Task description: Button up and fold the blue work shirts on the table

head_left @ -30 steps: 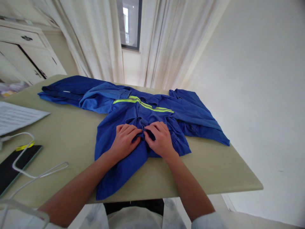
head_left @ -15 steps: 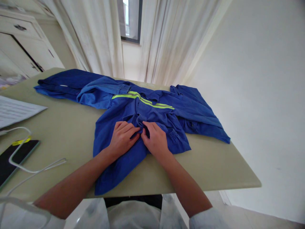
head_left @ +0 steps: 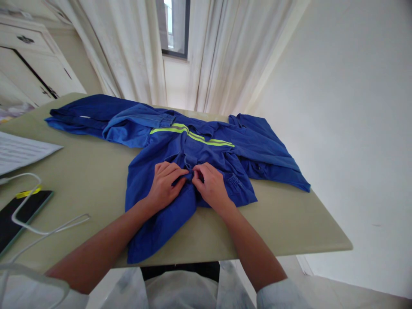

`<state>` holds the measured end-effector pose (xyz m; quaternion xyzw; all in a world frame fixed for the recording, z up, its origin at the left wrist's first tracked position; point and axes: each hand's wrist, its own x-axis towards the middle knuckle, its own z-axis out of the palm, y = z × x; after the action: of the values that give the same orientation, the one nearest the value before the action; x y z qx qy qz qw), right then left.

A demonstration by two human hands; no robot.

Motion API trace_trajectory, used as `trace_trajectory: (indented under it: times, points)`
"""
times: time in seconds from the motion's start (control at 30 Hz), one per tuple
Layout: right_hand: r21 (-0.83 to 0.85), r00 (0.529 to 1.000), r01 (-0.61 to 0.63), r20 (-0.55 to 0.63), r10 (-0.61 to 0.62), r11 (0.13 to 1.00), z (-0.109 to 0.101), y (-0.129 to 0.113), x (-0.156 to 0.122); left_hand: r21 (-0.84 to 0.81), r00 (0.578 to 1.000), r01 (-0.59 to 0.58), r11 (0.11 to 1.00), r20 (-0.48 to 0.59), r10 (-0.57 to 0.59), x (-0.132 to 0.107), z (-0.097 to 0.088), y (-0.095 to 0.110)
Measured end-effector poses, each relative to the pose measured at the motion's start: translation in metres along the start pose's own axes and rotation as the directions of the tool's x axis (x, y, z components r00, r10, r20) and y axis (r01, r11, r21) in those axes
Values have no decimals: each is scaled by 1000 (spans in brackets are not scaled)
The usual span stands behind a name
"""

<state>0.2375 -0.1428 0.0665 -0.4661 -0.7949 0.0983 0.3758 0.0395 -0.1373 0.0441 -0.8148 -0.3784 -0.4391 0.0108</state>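
A blue work jacket (head_left: 206, 150) with a yellow-green reflective stripe lies spread across the olive table (head_left: 283, 223), its sleeves reaching out to the left and right. My left hand (head_left: 165, 184) and my right hand (head_left: 210, 185) rest side by side on the jacket's front opening near its middle. Both have their fingers curled and pinch the fabric edges where these meet. One lower flap of the jacket hangs over the table's near edge.
A sheet of paper (head_left: 19, 151) lies at the table's left. A dark phone (head_left: 19, 214) with a white cable (head_left: 48, 229) looped over it sits at the near left. White curtains (head_left: 128, 51), a window and a white cabinet (head_left: 28, 60) stand behind the table. A white wall is on the right.
Both hands have shifted slightly up the jacket's front opening, staying close together. The jacket has barely moved.
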Motion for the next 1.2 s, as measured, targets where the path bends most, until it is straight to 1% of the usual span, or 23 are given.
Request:
trace_trajectory:
  times: [0.1,0.17,0.3,0.4,0.47,0.53,0.57,0.63,0.7,0.73,0.77,0.83,0.93,1.0,1.07,1.2]
  points:
    - [95,999,-17,35,14,995,-6,4,3,-58,999,39,998,8,-39,0,0,-1]
    - [204,995,-72,81,56,976,-8,7,4,-107,998,69,992,21,-67,0,-1,-3]
    - [391,976,-204,149,157,897,-8,10,6,-246,989,139,959,74,-125,2,-1,-7]
    - [431,974,-225,132,186,874,-3,11,5,-296,984,174,939,95,-152,2,-1,-7]
    - [419,978,-207,118,174,884,0,12,5,-302,983,171,938,119,-141,1,-1,-5]
    - [412,980,-190,129,150,891,1,16,6,-307,983,160,938,132,-124,1,0,-2]
    - [425,979,-191,147,141,885,0,18,7,-313,984,160,936,124,-126,1,0,0]
    - [492,971,-226,176,159,841,-5,20,8,-331,983,181,926,82,-162,1,1,1]
    - [564,962,-272,172,212,779,-11,19,9,-343,978,206,917,38,-206,2,1,1]
    - [581,959,-282,156,235,764,-14,17,9,-340,976,212,916,22,-217,3,1,0]
    - [577,960,-277,132,248,768,-16,14,8,-329,976,210,921,8,-219,3,2,0]
    - [510,972,-229,66,228,829,-17,6,6,-287,980,183,940,-24,-198,4,1,0]
    - [352,989,-116,-48,142,929,-12,-5,3,-181,989,119,976,-60,-132,3,1,3]
    - [275,993,-69,-75,93,959,-8,-8,2,-105,994,77,992,-69,-84,2,1,5]
    - [222,994,-72,-60,87,972,-5,-9,1,-37,997,36,999,-65,-38,1,2,5]
    - [115,986,-159,-39,164,981,-2,-10,1,80,998,-28,996,-46,32,-1,2,5]
